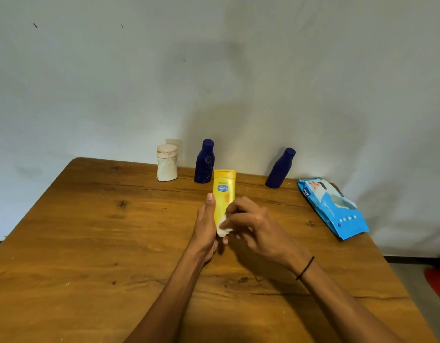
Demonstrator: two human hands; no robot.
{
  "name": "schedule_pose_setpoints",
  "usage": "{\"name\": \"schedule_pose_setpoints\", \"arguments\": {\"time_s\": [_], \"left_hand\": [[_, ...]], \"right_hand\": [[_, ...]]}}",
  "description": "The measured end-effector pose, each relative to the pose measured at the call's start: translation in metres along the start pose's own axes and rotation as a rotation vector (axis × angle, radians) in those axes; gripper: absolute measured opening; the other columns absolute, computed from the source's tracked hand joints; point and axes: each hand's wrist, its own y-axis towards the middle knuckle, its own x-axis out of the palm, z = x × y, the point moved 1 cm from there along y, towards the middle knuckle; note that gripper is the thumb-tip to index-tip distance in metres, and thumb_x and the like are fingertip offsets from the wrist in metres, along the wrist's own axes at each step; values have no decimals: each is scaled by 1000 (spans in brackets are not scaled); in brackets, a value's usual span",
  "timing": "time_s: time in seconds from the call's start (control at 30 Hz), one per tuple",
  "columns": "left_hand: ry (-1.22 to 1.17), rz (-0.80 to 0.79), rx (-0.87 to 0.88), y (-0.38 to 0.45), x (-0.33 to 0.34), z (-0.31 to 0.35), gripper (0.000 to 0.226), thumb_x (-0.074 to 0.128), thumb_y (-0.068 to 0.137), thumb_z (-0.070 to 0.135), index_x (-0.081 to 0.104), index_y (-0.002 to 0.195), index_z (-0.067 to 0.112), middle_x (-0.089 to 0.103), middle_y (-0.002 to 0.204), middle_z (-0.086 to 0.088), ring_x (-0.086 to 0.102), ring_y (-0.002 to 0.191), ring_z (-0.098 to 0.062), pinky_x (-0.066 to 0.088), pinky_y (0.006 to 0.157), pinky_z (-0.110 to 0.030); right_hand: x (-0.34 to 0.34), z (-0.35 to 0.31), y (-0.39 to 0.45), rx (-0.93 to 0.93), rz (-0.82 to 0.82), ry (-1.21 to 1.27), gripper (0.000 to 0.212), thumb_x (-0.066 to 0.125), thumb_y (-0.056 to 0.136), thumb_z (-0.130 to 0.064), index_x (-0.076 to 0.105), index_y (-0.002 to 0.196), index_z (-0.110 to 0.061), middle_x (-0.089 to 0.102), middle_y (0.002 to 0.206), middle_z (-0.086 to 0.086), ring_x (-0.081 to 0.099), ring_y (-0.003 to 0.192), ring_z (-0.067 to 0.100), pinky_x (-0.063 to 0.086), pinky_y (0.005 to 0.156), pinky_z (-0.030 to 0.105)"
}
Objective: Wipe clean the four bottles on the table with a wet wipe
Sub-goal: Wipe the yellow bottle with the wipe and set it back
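Holding the yellow bottle [223,191] over the table's [90,231] middle, my left hand [206,226] grips its lower end to steady it while my right hand [251,221] pinches the wet wipe [223,227] against its side. Three bottles wait along the far edge.

Pale scuffed wall [115,82] — wooden table [90,243] (knotty) against it.

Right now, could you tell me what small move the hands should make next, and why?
Probably slide the wet wipe up the yellow Vaseline bottle: the right hand presses it near the bottle's lower end, the left hand grips the bottle, and the upper part looks uncovered.
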Motion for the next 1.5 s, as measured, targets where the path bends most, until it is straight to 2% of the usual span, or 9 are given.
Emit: {"name": "schedule_pose_setpoints", "arguments": {"time_s": [0.17,0.3,0.53,0.83,0.97,1.1,1.23,1.4,1.5], "left_hand": [[60,-74,11,2,-3,0,61,31,109,55,56,130,3,69,76,-26,66,48,-24,40,33,-20],[61,-98,-68,-1,0,3,53,32,109,54,54,131,11,69,74,-20,61,47,-21,40,36,-20],[-269,-126,-215,-2,-5,-5,85,36,88,84,60,111,6,53,73,-6,51,48,-11,39,34,-19],[-350,-411,-212,-3,-5,-3,63,57,97,66,54,133,14,64,80,-17,66,46,-26,47,33,-24],[-348,-471,-270,-7,-4,2,70,77,85,60,57,123,4,62,94,-17,67,50,-33,46,31,-25],[-282,-391,-264,-6,-7,3,69,60,95,59,45,143,11,67,98,-17,73,59,-37,50,33,-26],[-248,-265,-145,-2,-12,0,73,53,100,58,41,151,7,68,99,-21,73,59,-28,52,35,-26],[-43,-178,14,0,-8,6,61,39,107,57,55,146,13,66,104,-19,65,64,-20,50,37,-27],[60,-76,44,0,-3,3,66,42,106,54,51,134,-6,65,86,-15,65,64,-23,50,39,-29]], "right_hand": [[-6,18,7,100,263,49,25,66,94,-1,76,114,-13,60,120,-2,57,114,4,52,90,13],[0,12,19,149,452,95,31,68,94,7,76,118,-11,60,113,0,56,107,-3,50,85,10],[43,-9,0,113,373,192,29,66,98,-2,74,122,-15,62,114,-3,61,109,12,57,87,34],[14,4,23,-2,382,-117,30,57,100,-23,71,121,-6,61,117,11,56,110,19,56,87,32],[-1,13,42,100,492,-148,24,68,97,-13,73,118,-3,61,110,12,59,100,21,60,77,37],[0,9,42,185,520,-125,22,72,95,-9,74,117,-6,59,109,7,57,103,16,58,80,36],[8,-5,28,124,385,-72,23,62,98,-17,74,115,-7,60,115,6,57,110,17,58,89,38],[9,-13,0,17,194,29,29,54,98,-23,75,116,-14,57,122,-1,53,117,10,54,92,27],[4,-5,-10,18,153,53,27,56,96,-20,75,115,-16,55,122,-4,55,115,10,55,91,25]]}}
